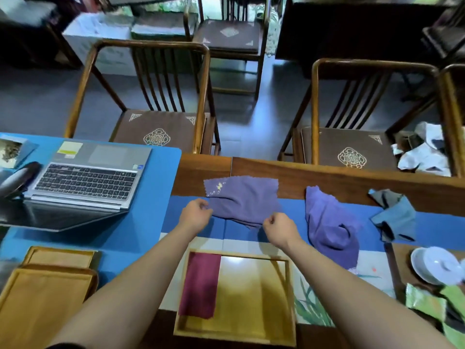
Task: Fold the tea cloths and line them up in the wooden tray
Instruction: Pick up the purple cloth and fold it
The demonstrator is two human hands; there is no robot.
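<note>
My left hand [195, 214] pinches the near left corner of a purple tea cloth [242, 200], and my right hand [279, 229] pinches its near right corner. The cloth lies spread on the desk [339, 177] just beyond both hands. Just behind my wrists sits the wooden tray [234, 333], a folded maroon cloth [200, 283] at its left side. To the right of my right hand lie a crumpled purple cloth [329, 222] and, farther out, a blue-grey cloth [392, 215].

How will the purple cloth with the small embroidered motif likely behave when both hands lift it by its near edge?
The purple cloth looks thin and rumpled, so it will probably droop limply. It likely weighs little. Each hand, left and right, pinches a corner, so it should hang between them.
</note>
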